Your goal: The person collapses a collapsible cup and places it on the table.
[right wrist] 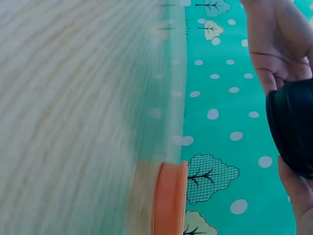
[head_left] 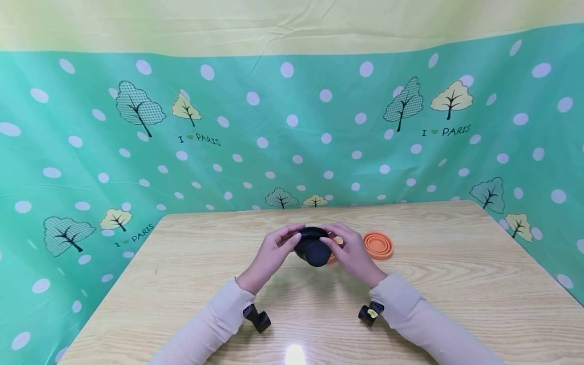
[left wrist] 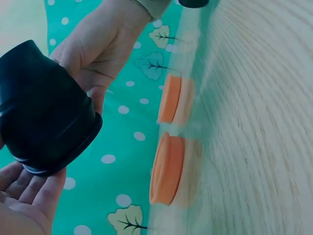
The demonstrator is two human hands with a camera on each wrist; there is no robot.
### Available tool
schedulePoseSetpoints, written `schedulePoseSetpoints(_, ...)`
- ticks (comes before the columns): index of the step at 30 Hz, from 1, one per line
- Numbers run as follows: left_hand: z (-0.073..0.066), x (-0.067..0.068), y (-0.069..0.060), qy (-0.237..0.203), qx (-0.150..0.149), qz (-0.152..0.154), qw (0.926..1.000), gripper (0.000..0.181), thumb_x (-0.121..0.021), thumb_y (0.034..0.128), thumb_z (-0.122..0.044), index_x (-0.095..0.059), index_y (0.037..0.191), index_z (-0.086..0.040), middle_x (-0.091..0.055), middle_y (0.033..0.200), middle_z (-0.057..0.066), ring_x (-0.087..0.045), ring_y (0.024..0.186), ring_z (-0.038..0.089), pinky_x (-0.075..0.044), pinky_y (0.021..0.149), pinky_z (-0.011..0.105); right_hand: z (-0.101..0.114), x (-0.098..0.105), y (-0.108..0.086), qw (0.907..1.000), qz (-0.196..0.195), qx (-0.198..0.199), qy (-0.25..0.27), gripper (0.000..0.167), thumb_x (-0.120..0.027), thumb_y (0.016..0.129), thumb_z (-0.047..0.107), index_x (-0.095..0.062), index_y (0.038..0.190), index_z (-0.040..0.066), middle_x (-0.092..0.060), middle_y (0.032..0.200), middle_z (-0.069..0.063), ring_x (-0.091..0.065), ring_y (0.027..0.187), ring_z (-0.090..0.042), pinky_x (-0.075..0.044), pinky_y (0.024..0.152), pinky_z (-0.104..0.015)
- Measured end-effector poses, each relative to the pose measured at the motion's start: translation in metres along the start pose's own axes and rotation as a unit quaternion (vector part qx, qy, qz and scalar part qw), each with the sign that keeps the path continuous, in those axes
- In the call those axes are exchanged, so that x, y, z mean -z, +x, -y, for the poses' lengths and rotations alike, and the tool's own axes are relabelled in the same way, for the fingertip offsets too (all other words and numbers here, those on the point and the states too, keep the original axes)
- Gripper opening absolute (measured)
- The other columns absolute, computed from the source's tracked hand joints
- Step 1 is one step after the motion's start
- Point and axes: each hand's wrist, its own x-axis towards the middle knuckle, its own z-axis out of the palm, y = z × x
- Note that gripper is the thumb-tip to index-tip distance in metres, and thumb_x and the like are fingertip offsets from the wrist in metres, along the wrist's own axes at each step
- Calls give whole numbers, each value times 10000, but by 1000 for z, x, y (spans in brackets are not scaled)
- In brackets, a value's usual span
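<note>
Between both hands, above the table, is a black collapsible cup (head_left: 317, 252) in its extended, tapered form, tilted with its narrow base toward me. My left hand (head_left: 269, 253) grips its rim from the left with thumb and fingers. On the opposite side, my right hand (head_left: 353, 253) pinches the rim the same way. In the left wrist view the cup (left wrist: 44, 110) shows stepped ridges and a wide rim. The right wrist view catches only part of the cup (right wrist: 296, 127). The inside of the cup is hidden.
An orange collapsed cup (head_left: 378, 245) with concentric rings lies flat on the wooden table (head_left: 201, 284), right of my right hand. A second orange cup (head_left: 332, 259) is mostly hidden behind that hand. A green dotted curtain (head_left: 292, 137) hangs behind the table.
</note>
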Motion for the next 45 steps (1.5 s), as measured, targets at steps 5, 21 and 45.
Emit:
schedulePoseSetpoints(5, -2, -1, 1, -598, 92, 350, 9976, 424, -472, 996, -181, -454, 1347, 55, -510, 1323, 238, -585, 1083, 135, -490, 923, 320, 21, 6, 4, 9995, -293, -1, -81, 217, -618, 853, -87, -644, 1068, -96, -650, 997, -215, -602, 830, -267, -514, 513, -216)
schedulePoseSetpoints(21, 0, -10, 5, -188, -102, -88, 9997, 355, -507, 981, -118, -515, 1290, 58, -586, 1208, 228, -601, 1006, 128, -513, 840, 236, 26, 6, 5, 9979, -608, -188, -138, 195, -600, 877, -69, -657, 1062, -89, -657, 1007, -215, -589, 832, -209, -504, 505, -199)
schedulePoseSetpoints(45, 8, -1, 5, -21, -153, -383, 9991, 340, -607, 922, -131, -604, 1244, -21, -649, 1164, 153, -628, 1032, 166, -506, 857, 224, -18, 7, 1, 9793, 549, -1525, 1212, 313, -638, 910, 194, -639, 1188, 50, -629, 1125, -120, -586, 1007, -132, -527, 807, -227)
